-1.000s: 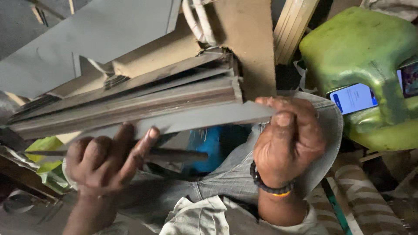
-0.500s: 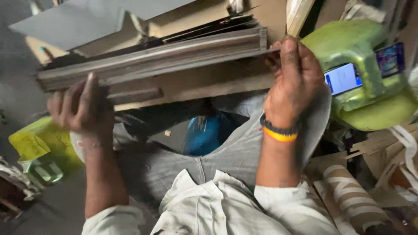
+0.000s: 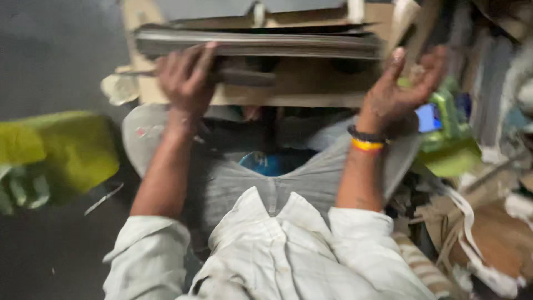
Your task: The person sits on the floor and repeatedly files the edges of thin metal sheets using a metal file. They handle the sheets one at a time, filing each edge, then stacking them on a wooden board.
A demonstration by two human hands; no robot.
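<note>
A stack of long grey sheets (image 3: 266, 44) lies across brown boards (image 3: 311, 83) in front of my knees. My left hand (image 3: 186, 78) rests against the stack's left part, its fingers curled around a thin dark rod (image 3: 244, 78) that runs to the right under the stack. My right hand (image 3: 402, 89) is raised beside the stack's right end, palm up and fingers spread, holding nothing. Dark and yellow bands circle its wrist. The picture is blurred by motion.
A phone with a lit screen (image 3: 427, 118) sits on a green plastic container (image 3: 449, 150) at the right. A yellow-green bag (image 3: 61, 150) lies at the left on the dark floor. A blue object (image 3: 272, 164) shows between my legs. Scraps and straps pile up at the lower right.
My right hand has let go of the stack's right end and opened. My left hand has moved up onto the stack with the rod. The view has swung left.
</note>
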